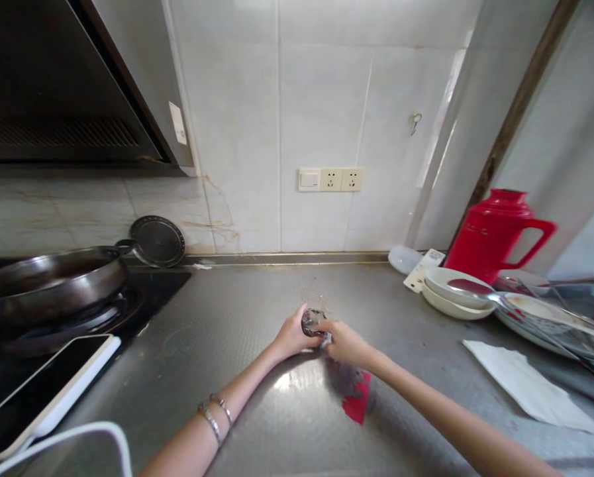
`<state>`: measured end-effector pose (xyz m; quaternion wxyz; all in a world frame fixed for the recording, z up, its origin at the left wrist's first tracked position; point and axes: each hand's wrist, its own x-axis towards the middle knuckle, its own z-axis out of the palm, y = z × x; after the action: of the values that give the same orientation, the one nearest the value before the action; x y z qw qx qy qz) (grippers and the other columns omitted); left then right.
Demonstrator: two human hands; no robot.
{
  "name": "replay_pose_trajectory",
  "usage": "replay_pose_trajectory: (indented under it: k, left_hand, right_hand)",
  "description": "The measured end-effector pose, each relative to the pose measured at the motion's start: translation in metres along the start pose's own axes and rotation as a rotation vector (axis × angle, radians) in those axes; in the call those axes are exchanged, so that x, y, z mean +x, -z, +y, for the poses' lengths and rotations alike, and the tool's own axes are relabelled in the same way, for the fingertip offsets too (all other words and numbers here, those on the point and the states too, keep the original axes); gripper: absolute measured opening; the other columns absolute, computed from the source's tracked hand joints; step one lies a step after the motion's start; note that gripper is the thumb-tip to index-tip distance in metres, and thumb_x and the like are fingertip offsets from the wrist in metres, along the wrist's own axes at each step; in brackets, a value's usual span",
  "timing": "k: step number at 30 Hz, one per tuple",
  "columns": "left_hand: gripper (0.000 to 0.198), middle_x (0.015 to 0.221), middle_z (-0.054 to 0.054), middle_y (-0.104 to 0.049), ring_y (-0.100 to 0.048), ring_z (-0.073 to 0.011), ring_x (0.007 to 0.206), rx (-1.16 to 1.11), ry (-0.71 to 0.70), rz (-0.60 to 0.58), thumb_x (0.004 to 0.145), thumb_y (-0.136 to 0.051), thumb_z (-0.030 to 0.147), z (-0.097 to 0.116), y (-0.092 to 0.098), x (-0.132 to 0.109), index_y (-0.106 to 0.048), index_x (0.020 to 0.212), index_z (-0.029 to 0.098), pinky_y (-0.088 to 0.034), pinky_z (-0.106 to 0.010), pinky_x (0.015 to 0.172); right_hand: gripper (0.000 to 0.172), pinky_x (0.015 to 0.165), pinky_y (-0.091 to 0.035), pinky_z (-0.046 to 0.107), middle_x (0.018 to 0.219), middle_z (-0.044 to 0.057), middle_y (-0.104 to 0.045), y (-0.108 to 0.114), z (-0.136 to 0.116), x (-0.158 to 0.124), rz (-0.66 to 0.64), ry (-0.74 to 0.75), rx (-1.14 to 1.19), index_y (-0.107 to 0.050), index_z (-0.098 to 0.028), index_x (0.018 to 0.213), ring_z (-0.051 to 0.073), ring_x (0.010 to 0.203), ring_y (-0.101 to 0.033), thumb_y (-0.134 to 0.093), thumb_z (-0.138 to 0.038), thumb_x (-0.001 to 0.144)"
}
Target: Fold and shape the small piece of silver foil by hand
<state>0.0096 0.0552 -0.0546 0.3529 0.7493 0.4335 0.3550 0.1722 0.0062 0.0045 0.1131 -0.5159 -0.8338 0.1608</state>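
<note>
My left hand (291, 334) and my right hand (344, 341) meet at the middle of the steel counter (237, 331), both closed on a steel wool scrubber (312, 320) held between them. The left fingers wrap round its left side. The right fingers pinch its right side. Just below the right hand, a red piece (356, 401) lies on the counter under my right forearm. Two bracelets (216, 414) sit on my left wrist.
A dark wok (48, 278) stands on the stove at the left, with a round lid (157, 240) leaning on the wall. A tablet (43, 387) lies at front left. Stacked bowls (453, 291), plates (549, 321), a red thermos jug (495, 232) and a white paper towel (525, 384) fill the right.
</note>
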Motion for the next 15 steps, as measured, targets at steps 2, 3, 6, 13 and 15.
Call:
replay_pose_trajectory:
  k: [2,3,6,13,15]
  left_hand:
    - [0.081,0.113,-0.008,-0.065,-0.062,-0.0216,0.098,0.012,0.008,0.0,0.054,-0.078,0.032,0.002,0.001,-0.001,-0.044,0.126,0.017,-0.047,-0.034,0.09]
    - [0.08,0.112,-0.008,-0.065,-0.062,-0.0216,0.098,0.019,0.01,0.004,0.054,-0.078,0.032,0.004,0.001,-0.001,-0.044,0.125,0.018,-0.046,-0.034,0.091]
    - [0.079,0.111,-0.006,-0.066,-0.061,-0.0219,0.099,0.039,0.01,0.016,0.053,-0.079,0.033,0.007,0.002,-0.002,-0.046,0.124,0.019,-0.046,-0.035,0.092]
    - [0.09,0.117,-0.009,-0.063,-0.06,-0.0241,0.106,0.035,0.007,0.037,0.053,-0.079,0.032,0.007,0.001,-0.002,-0.04,0.132,0.018,-0.045,-0.037,0.094]
    - [0.091,0.119,-0.009,-0.063,-0.06,-0.0243,0.106,0.029,0.011,0.036,0.053,-0.08,0.032,0.007,0.001,-0.002,-0.039,0.133,0.018,-0.045,-0.037,0.095]
  right_hand:
    - [0.035,0.066,-0.043,0.022,0.103,0.005,-0.069,0.008,0.003,-0.001,0.019,0.046,-0.212,-0.067,-0.023,0.096,0.02,0.088,-0.066,-0.049,-0.007,0.07]
    - [0.034,0.065,-0.042,0.023,0.103,0.005,-0.069,0.014,0.005,0.0,-0.014,0.081,-0.302,-0.067,-0.024,0.096,0.02,0.087,-0.066,-0.049,-0.008,0.073]
    - [0.031,0.065,-0.041,0.023,0.099,0.005,-0.07,0.033,0.01,0.008,-0.105,0.224,-0.483,-0.068,-0.024,0.094,0.019,0.083,-0.065,-0.05,-0.007,0.076]
    - [0.027,0.074,-0.044,0.027,0.106,0.007,-0.068,0.045,0.016,0.019,-0.108,0.435,-0.642,-0.069,-0.021,0.092,0.023,0.105,-0.055,-0.05,-0.006,0.08]
    - [0.027,0.078,-0.044,0.029,0.102,0.007,-0.069,0.042,0.014,0.016,-0.092,0.386,-0.628,-0.069,-0.021,0.092,0.023,0.103,-0.056,-0.053,-0.006,0.077]
